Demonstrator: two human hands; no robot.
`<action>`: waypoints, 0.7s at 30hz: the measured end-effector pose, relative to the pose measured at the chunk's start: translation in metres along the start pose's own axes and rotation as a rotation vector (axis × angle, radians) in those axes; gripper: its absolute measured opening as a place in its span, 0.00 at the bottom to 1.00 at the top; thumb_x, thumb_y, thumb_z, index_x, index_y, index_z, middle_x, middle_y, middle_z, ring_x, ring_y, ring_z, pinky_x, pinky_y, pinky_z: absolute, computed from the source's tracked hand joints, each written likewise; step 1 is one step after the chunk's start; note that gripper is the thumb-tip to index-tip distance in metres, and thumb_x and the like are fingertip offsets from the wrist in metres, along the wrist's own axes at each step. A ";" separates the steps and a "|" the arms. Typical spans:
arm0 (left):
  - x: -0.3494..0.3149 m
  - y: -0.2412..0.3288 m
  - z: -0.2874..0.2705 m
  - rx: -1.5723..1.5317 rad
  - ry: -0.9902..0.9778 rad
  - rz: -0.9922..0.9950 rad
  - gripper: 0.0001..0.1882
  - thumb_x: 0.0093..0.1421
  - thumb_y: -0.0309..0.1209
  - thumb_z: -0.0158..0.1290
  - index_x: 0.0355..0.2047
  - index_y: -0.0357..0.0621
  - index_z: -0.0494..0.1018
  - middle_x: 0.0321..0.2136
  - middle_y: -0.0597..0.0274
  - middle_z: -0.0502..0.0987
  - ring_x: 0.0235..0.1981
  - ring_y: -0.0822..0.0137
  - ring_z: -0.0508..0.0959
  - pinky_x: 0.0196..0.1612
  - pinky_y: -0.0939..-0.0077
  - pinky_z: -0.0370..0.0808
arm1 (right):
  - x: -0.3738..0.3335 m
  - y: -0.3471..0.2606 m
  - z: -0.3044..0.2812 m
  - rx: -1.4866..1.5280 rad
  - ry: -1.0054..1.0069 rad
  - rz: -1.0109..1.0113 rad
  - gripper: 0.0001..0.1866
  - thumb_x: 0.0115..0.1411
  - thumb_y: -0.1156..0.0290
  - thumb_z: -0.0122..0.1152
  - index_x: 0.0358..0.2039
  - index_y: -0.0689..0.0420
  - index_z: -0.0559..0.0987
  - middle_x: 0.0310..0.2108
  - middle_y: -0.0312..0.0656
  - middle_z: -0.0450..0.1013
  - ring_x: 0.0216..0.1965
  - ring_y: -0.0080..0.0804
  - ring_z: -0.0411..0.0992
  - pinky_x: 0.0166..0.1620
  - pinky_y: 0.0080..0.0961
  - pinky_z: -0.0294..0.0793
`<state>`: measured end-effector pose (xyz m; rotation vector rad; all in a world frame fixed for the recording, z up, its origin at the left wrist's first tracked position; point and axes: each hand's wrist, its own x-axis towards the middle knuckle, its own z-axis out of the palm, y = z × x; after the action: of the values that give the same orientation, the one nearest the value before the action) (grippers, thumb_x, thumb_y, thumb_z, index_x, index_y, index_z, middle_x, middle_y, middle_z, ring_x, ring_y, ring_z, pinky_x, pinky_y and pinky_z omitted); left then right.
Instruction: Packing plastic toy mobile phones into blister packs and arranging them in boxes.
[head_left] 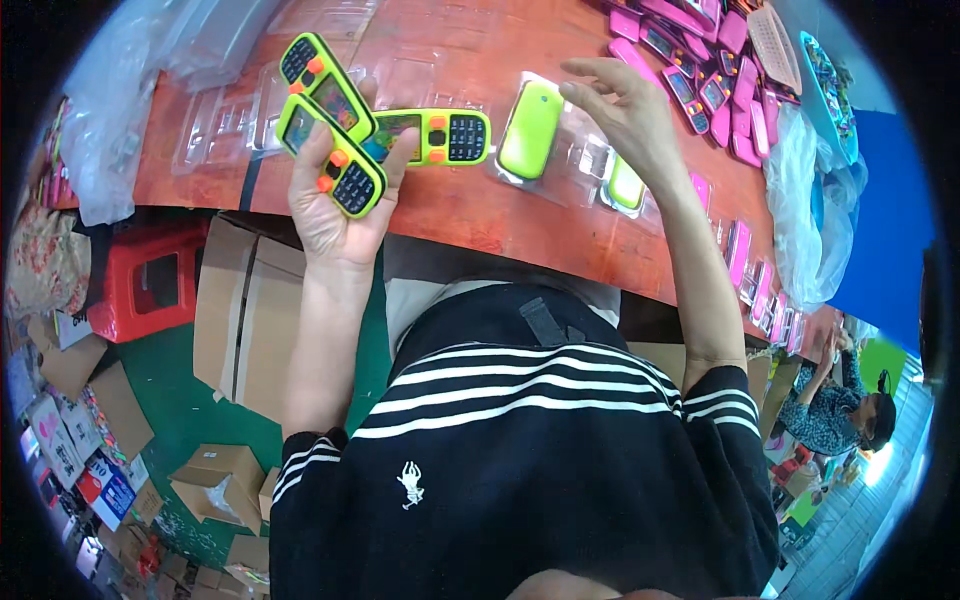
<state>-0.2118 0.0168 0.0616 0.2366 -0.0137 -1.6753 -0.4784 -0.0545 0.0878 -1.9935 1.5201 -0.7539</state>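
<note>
My left hand (340, 222) is closed around three lime-green toy phones, fanned out with their dark keypads and orange buttons showing. One toy phone (357, 190) lies nearest the palm, another (297, 62) points up and left, and the third (468, 137) sticks out to the right over the table. My right hand (632, 112) is held with its fingers apart and nothing between them. Just left of its fingertips, a lime-green toy phone (530, 130) rests back side up in a clear plastic tray. Under my right wrist, another green toy phone (626, 184) is partly hidden.
The red-brown table (440, 40) carries clear plastic trays (215, 125). A heap of pink toy phones (690, 70) lies at the far right, with packed pink ones (738, 252) along the right edge. Cardboard boxes (250, 300) and a red stool (150, 280) stand at left. A person (845, 400) works at far right.
</note>
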 end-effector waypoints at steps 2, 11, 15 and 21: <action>0.000 0.000 -0.001 -0.020 0.019 0.010 0.21 0.54 0.28 0.52 0.49 0.47 0.65 0.45 0.53 0.72 0.46 0.57 0.73 0.47 0.51 0.74 | -0.004 -0.019 -0.002 0.117 -0.036 0.024 0.19 0.54 0.61 0.60 0.42 0.60 0.76 0.35 0.41 0.75 0.35 0.25 0.72 0.39 0.23 0.71; -0.002 -0.006 0.011 0.002 -0.028 0.012 0.21 0.55 0.30 0.53 0.49 0.46 0.65 0.45 0.55 0.72 0.46 0.58 0.73 0.44 0.52 0.76 | -0.015 -0.056 0.027 0.782 -0.373 0.181 0.20 0.55 0.71 0.57 0.48 0.64 0.69 0.37 0.40 0.72 0.35 0.24 0.72 0.35 0.17 0.72; -0.011 0.016 -0.013 -0.111 -0.102 -0.020 0.19 0.55 0.29 0.52 0.48 0.42 0.66 0.45 0.54 0.71 0.49 0.54 0.70 0.46 0.55 0.75 | 0.000 -0.056 0.030 0.865 -0.234 0.205 0.15 0.55 0.72 0.56 0.42 0.64 0.73 0.34 0.40 0.73 0.30 0.23 0.73 0.33 0.17 0.73; -0.032 0.041 -0.016 0.226 0.131 0.233 0.25 0.58 0.31 0.49 0.54 0.41 0.58 0.50 0.54 0.67 0.53 0.51 0.67 0.38 0.55 0.79 | 0.018 -0.080 0.041 0.115 0.164 -0.367 0.11 0.51 0.73 0.58 0.37 0.54 0.76 0.30 0.39 0.73 0.26 0.24 0.73 0.28 0.20 0.73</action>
<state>-0.1660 0.0455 0.0563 0.4960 -0.1285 -1.4230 -0.3910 -0.0503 0.1164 -2.1933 1.1744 -1.1501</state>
